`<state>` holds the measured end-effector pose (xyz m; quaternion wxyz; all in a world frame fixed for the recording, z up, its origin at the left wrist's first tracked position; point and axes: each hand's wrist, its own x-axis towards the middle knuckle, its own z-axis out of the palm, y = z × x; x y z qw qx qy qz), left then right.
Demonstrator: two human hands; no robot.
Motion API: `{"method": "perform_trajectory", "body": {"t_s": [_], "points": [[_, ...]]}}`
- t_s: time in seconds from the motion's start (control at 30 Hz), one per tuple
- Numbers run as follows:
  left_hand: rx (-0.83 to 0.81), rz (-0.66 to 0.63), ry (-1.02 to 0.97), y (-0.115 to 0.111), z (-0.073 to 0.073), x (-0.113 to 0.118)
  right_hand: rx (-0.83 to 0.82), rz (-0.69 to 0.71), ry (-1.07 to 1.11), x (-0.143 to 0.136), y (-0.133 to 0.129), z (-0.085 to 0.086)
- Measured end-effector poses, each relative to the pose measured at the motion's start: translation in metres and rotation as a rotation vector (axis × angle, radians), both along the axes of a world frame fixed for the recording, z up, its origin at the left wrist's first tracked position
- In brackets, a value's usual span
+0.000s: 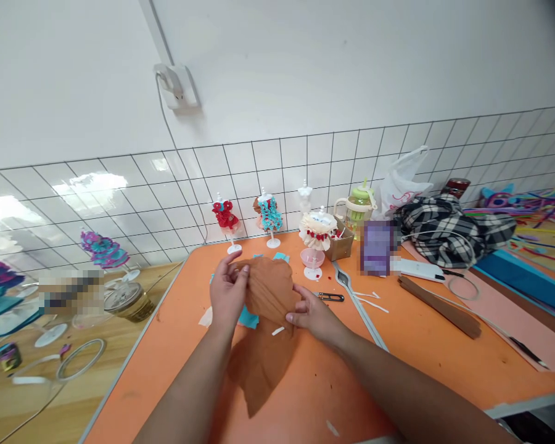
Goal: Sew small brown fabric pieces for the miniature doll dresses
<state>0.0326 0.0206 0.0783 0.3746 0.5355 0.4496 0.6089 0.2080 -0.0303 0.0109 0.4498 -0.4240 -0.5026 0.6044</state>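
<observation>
A piece of brown crepe paper [269,282] with a rounded, wavy edge is stretched between my two hands above the orange table. My left hand [228,293] pinches its left side between thumb and fingers. On the lower right, the fingers and thumb of my right hand [311,312] close on the paper's other edge. Creases run slantwise across the sheet, and its dark shadow falls on the tabletop beneath. Partly hidden behind it lie blue paper scraps [248,319]. A small white strip [278,331] shows just below the paper.
Small dress forms with red [225,216], blue [271,216] and cream [318,234] paper dresses stand at the back. Black thread snips [330,297] and scissors [343,277] lie right of my hands. Farther right are a phone [377,246], brown paper strips [439,306] and a checked cloth [453,231].
</observation>
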Motion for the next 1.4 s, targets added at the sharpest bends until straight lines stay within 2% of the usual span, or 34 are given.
{"method": "perform_trajectory", "body": {"t_s": [0.03, 0.07, 0.13, 0.17, 0.2, 0.23, 0.3, 0.33, 0.5, 0.57, 0.63, 0.7, 0.77, 0.87, 0.97, 1.0, 1.07, 1.13, 1.23, 1.3, 1.4], "points": [[-0.003, -0.006, -0.026, 0.0, 0.0, -0.011, 0.003, -0.005, -0.026, 0.001, 0.005, 0.0], [-0.024, -0.095, -0.063, -0.001, 0.0, -0.022, 0.006, -0.002, -0.053, 0.002, 0.011, 0.0], [-0.068, -0.359, -0.099, -0.004, 0.0, -0.046, 0.029, -0.034, -0.131, 0.006, 0.021, -0.001], [-0.11, -0.51, -0.046, -0.006, 0.001, -0.055, 0.066, -0.056, -0.185, 0.007, 0.025, -0.002], [-0.148, -0.604, 0.043, -0.007, 0.002, -0.063, 0.124, -0.078, -0.241, 0.007, 0.028, -0.003], [-0.144, -0.561, 0.13, -0.008, 0.002, -0.067, 0.202, -0.106, -0.297, 0.007, 0.03, -0.004], [-0.122, -0.392, 0.242, -0.01, -0.001, -0.066, 0.361, -0.159, -0.381, 0.005, 0.031, -0.007], [-0.135, -0.385, 0.275, -0.011, -0.005, -0.061, 0.416, -0.169, -0.406, 0.004, 0.03, -0.007], [-0.241, -0.492, 0.506, -0.015, -0.04, -0.033, 0.532, -0.15, -0.457, -0.002, 0.025, -0.002], [-0.322, -0.53, 0.444, -0.015, -0.051, -0.029, 0.501, -0.191, -0.407, -0.002, 0.025, 0.001], [-0.385, -0.568, 0.332, -0.015, -0.057, -0.03, 0.359, -0.202, -0.278, -0.001, 0.025, 0.003], [-0.402, -0.579, 0.27, -0.015, -0.059, -0.034, 0.16, -0.098, -0.159, -0.002, 0.023, 0.0], [-0.384, -0.549, 0.282, -0.017, -0.059, -0.038, 0.042, 0.071, -0.165, -0.004, 0.02, -0.004], [-0.359, -0.512, 0.319, -0.017, -0.055, -0.049, 0.055, 0.235, -0.284, -0.008, 0.016, -0.009], [-0.317, -0.46, 0.277, -0.015, -0.05, -0.063, 0.011, 0.367, -0.188, -0.01, 0.021, -0.008], [-0.289, -0.425, 0.225, -0.015, -0.048, -0.066, 0.0, 0.364, -0.127, -0.011, 0.023, -0.006], [-0.264, -0.406, 0.08, -0.015, -0.046, -0.068, 0.014, 0.263, -0.022, -0.015, 0.03, -0.001], [-0.306, -0.496, -0.05, -0.016, -0.046, -0.065, 0.044, 0.149, 0.052, -0.02, 0.035, 0.003], [-0.365, -0.607, -0.159, -0.019, -0.048, -0.057, 0.05, 0.13, 0.12, -0.028, 0.04, 0.006], [-0.375, -0.554, -0.156, -0.019, -0.05, -0.057, 0.054, 0.128, 0.132, -0.028, 0.041, 0.004], [-0.325, -0.416, 0.011, -0.014, -0.052, -0.064, 0.068, 0.117, 0.022, -0.02, 0.041, -0.002]]}}
